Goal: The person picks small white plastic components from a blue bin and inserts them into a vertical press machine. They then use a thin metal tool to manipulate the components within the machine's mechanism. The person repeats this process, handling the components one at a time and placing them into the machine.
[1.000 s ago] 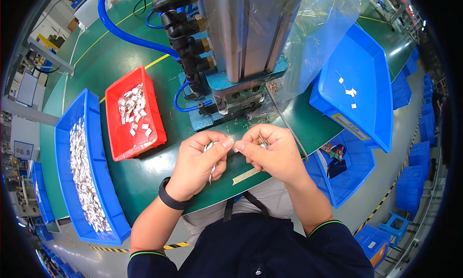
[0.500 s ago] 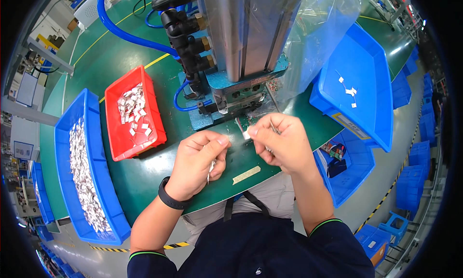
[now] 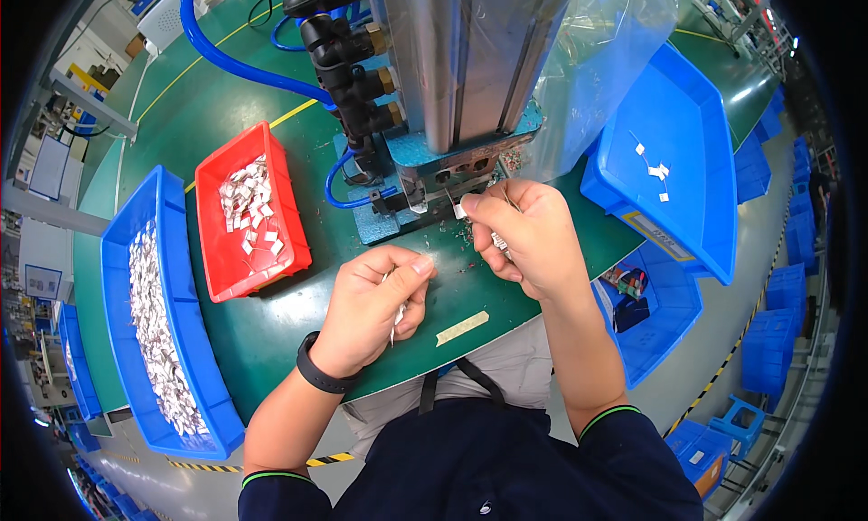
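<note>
My right hand (image 3: 529, 236) pinches a small white rectangular part (image 3: 459, 211) with thin wire leads, right at the lower opening of the press (image 3: 443, 191). More white parts show under its curled fingers. My left hand (image 3: 384, 299), with a black band on its wrist, is closed around several similar white parts (image 3: 399, 313) over the near side of the table. Thin leads stick out below its fingers. The press has a blue base, a tall metal body and black air fittings.
Left of the press stand a red bin (image 3: 294, 250) with some white parts and a long blue bin (image 3: 185, 295) full of them. A tilted blue bin (image 3: 696, 150) holds a few at right, above another blue bin (image 3: 665, 340). Plastic film (image 3: 597, 78) hangs beside the press.
My right hand has moved forward and slightly left, carrying the white part from in front of the press up to its opening. The left hand has barely moved.
</note>
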The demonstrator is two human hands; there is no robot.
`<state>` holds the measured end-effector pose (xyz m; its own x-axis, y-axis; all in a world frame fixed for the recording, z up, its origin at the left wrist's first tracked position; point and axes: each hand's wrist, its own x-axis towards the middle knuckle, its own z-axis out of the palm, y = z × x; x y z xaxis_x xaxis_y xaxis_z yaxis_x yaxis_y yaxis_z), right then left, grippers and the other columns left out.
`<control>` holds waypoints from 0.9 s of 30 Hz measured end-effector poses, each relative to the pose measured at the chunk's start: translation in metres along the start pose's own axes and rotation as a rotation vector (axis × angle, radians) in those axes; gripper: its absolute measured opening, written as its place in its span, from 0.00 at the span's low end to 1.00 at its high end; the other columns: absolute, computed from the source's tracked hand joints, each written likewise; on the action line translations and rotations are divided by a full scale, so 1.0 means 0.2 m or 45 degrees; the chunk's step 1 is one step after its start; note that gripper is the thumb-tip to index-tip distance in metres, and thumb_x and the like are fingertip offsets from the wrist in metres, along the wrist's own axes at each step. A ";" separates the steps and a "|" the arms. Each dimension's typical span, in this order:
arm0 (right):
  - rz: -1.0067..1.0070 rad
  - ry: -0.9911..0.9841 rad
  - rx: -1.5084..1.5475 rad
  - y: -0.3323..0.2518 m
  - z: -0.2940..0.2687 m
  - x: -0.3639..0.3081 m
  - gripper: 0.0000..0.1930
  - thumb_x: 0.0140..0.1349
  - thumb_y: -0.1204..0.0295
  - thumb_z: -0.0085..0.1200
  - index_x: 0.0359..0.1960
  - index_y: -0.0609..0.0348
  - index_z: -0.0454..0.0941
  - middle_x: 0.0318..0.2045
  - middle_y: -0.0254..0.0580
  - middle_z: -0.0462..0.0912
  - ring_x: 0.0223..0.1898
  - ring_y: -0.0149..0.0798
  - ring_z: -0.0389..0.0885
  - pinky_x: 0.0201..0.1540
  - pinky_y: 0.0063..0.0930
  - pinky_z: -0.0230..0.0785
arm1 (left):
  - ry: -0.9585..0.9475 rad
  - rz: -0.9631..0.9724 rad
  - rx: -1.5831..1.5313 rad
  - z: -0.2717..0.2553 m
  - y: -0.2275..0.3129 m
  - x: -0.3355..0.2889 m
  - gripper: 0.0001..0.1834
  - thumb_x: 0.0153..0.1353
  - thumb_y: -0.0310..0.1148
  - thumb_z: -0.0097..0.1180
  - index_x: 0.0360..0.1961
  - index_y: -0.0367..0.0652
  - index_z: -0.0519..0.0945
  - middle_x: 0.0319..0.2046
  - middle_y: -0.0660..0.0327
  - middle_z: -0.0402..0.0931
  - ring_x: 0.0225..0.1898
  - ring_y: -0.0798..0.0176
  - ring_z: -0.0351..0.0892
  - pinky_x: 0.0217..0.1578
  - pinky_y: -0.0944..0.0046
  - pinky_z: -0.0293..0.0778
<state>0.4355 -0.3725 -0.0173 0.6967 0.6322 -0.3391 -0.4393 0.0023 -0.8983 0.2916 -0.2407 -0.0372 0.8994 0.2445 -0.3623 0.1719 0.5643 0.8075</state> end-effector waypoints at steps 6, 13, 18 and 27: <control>-0.036 0.021 0.005 0.01 0.00 0.01 0.14 0.56 0.69 0.60 0.18 0.63 0.72 0.11 0.33 0.70 0.09 0.21 0.63 0.09 0.17 0.47 | -0.001 0.004 0.010 0.00 0.00 0.00 0.09 0.66 0.32 0.52 0.33 0.36 0.75 0.20 0.61 0.69 0.10 0.73 0.59 0.10 0.72 0.51; -0.055 0.059 0.022 0.03 0.01 0.01 0.15 0.56 0.68 0.60 0.18 0.63 0.72 0.11 0.35 0.70 0.09 0.22 0.62 0.09 0.17 0.48 | 0.003 -0.008 0.004 0.01 0.00 0.00 0.09 0.66 0.32 0.52 0.33 0.36 0.75 0.20 0.61 0.69 0.10 0.73 0.59 0.10 0.72 0.52; -0.064 0.068 0.031 0.04 0.01 0.01 0.15 0.56 0.68 0.60 0.18 0.63 0.72 0.11 0.35 0.69 0.08 0.22 0.62 0.09 0.17 0.48 | -0.016 0.003 0.011 0.01 0.00 0.00 0.09 0.66 0.33 0.53 0.34 0.36 0.75 0.20 0.62 0.69 0.11 0.73 0.59 0.10 0.72 0.51; -0.010 -0.114 -0.126 0.10 0.00 -0.09 0.09 0.59 0.70 0.60 0.27 0.62 0.76 0.17 0.33 0.76 0.14 0.20 0.68 0.15 0.15 0.57 | -0.012 -0.022 -0.031 0.00 0.02 0.00 0.10 0.65 0.32 0.55 0.41 0.35 0.76 0.20 0.64 0.69 0.13 0.75 0.62 0.13 0.73 0.55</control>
<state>0.4154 -0.3835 -0.0287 0.6446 0.6989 -0.3098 -0.3733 -0.0660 -0.9254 0.2915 -0.2393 -0.0340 0.9003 0.2271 -0.3714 0.1775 0.5874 0.7896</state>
